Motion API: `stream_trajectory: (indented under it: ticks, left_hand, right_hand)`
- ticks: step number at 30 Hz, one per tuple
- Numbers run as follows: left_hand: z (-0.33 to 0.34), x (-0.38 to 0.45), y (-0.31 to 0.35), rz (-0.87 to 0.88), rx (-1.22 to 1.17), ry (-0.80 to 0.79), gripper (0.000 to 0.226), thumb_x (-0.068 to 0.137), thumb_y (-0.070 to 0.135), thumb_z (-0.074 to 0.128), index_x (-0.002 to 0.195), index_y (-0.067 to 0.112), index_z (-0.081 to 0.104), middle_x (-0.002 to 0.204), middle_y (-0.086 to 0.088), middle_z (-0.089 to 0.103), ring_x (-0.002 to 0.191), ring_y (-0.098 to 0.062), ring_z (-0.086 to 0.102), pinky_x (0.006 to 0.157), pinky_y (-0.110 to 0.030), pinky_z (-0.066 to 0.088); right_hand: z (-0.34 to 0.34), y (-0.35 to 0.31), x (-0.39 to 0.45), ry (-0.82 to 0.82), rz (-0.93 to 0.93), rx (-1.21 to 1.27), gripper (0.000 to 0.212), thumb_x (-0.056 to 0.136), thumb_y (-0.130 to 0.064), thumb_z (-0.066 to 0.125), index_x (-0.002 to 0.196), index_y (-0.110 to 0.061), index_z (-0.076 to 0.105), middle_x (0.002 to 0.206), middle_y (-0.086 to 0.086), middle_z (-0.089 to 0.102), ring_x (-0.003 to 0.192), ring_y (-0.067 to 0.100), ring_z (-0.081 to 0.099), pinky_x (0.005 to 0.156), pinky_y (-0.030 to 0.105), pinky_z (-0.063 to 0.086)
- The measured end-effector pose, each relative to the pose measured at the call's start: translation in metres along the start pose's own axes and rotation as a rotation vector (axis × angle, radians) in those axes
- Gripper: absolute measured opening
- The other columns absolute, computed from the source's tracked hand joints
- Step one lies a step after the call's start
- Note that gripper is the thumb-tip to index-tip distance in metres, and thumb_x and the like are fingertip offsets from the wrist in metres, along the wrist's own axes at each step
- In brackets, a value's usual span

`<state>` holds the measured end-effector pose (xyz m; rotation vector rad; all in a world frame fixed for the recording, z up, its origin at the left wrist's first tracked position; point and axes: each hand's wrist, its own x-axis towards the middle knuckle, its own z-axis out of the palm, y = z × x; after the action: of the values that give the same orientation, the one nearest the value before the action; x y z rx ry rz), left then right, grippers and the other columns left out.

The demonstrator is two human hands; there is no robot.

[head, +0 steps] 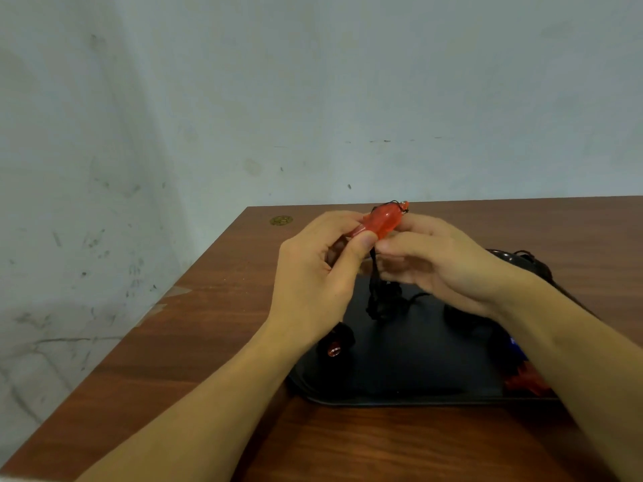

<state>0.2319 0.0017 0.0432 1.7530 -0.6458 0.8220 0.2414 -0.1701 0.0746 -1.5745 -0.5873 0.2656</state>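
Observation:
Both hands hold a translucent red bulb-shaped cover (382, 220) above a black tray (410, 373). My left hand (320, 269) pinches its lower end between thumb and fingers. My right hand (438, 262) grips it from the right, fingers curled. A black cord (381, 300) with dark sockets hangs from the hands down onto the tray. Thin wires stick out of the cover's top end.
A brown wooden table (208, 342) stands against a stained pale wall, its left edge close by. On the tray lie a small red-tipped socket (334, 350), red pieces (525, 380) and a blue bit at the right. More black cord (522, 262) lies behind my right wrist.

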Motion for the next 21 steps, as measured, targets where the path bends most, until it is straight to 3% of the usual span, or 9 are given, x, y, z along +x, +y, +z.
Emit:
stream_trajectory:
  ticks: [2, 4, 6, 8, 9, 14, 17, 21]
  left_hand:
    - [-0.001, 0.000, -0.001, -0.028, 0.029, 0.030, 0.012, 0.094, 0.018, 0.063, 0.101, 0.014, 0.072, 0.092, 0.005, 0.072, 0.082, -0.014, 0.067, 0.072, -0.027, 0.054]
    - [-0.003, 0.001, -0.002, -0.037, 0.095, 0.059, 0.011, 0.094, 0.019, 0.063, 0.099, 0.014, 0.072, 0.087, 0.007, 0.070, 0.076, -0.009, 0.063, 0.068, -0.018, 0.047]
    - [-0.007, 0.003, -0.004, -0.066, 0.145, 0.077, 0.013, 0.095, 0.021, 0.063, 0.100, 0.014, 0.073, 0.083, 0.008, 0.068, 0.072, -0.007, 0.059, 0.065, -0.015, 0.043]
    - [-0.009, 0.005, -0.006, -0.078, 0.191, 0.071, 0.014, 0.094, 0.023, 0.063, 0.100, 0.014, 0.071, 0.080, 0.008, 0.066, 0.070, -0.006, 0.056, 0.063, -0.012, 0.040]
    - [-0.010, 0.005, -0.006, -0.060, 0.225, 0.053, 0.014, 0.094, 0.023, 0.062, 0.100, 0.014, 0.071, 0.081, 0.007, 0.065, 0.070, -0.007, 0.055, 0.063, -0.012, 0.040]
    - [-0.007, 0.002, -0.001, 0.249, 0.411, -0.107, 0.011, 0.093, 0.016, 0.061, 0.094, 0.007, 0.067, 0.095, -0.001, 0.069, 0.084, -0.020, 0.059, 0.074, -0.031, 0.048]
    - [-0.006, 0.000, 0.004, 0.346, 0.388, -0.157, 0.015, 0.095, 0.017, 0.059, 0.096, 0.005, 0.068, 0.101, -0.003, 0.070, 0.093, -0.018, 0.060, 0.083, -0.022, 0.046]
    - [-0.004, -0.002, 0.005, 0.267, 0.212, -0.128, 0.011, 0.095, 0.013, 0.062, 0.099, 0.006, 0.070, 0.100, 0.001, 0.070, 0.096, -0.011, 0.064, 0.086, -0.020, 0.047]
  right_hand:
    - [0.005, 0.002, -0.001, 0.018, 0.027, -0.011, 0.017, 0.095, -0.015, 0.063, 0.109, -0.019, 0.072, 0.089, 0.006, 0.072, 0.059, 0.013, 0.056, 0.079, 0.038, 0.055]
    - [0.007, -0.002, -0.003, 0.107, 0.044, -0.082, 0.017, 0.098, -0.019, 0.059, 0.096, -0.018, 0.076, 0.074, 0.004, 0.067, 0.047, 0.010, 0.037, 0.051, 0.023, 0.042]
    - [0.003, -0.009, -0.008, 0.214, -0.008, -0.332, 0.024, 0.099, -0.026, 0.058, 0.087, -0.018, 0.077, 0.060, -0.008, 0.062, 0.046, 0.011, 0.044, 0.053, 0.017, 0.033]
    - [-0.002, -0.020, -0.013, 0.268, -0.111, -0.584, 0.026, 0.097, -0.034, 0.059, 0.076, -0.030, 0.075, 0.056, -0.009, 0.062, 0.062, 0.015, 0.066, 0.065, 0.016, 0.041]
    - [-0.004, -0.026, -0.015, 0.277, -0.166, -0.639, 0.026, 0.095, -0.036, 0.061, 0.072, -0.033, 0.073, 0.057, -0.007, 0.063, 0.069, 0.017, 0.069, 0.069, 0.019, 0.045]
    - [-0.006, -0.052, -0.011, 0.212, -0.301, -0.781, 0.020, 0.090, -0.035, 0.068, 0.075, -0.023, 0.074, 0.067, -0.001, 0.069, 0.063, 0.020, 0.061, 0.064, 0.031, 0.048]
    - [-0.011, -0.054, 0.001, 0.140, -0.229, -0.752, 0.028, 0.087, -0.036, 0.072, 0.071, -0.014, 0.071, 0.064, 0.004, 0.065, 0.057, 0.017, 0.053, 0.058, 0.024, 0.043]
    - [-0.014, -0.036, 0.012, 0.034, -0.020, -0.355, 0.031, 0.079, -0.043, 0.070, 0.061, -0.018, 0.061, 0.056, 0.000, 0.048, 0.049, 0.012, 0.035, 0.047, 0.023, 0.025]
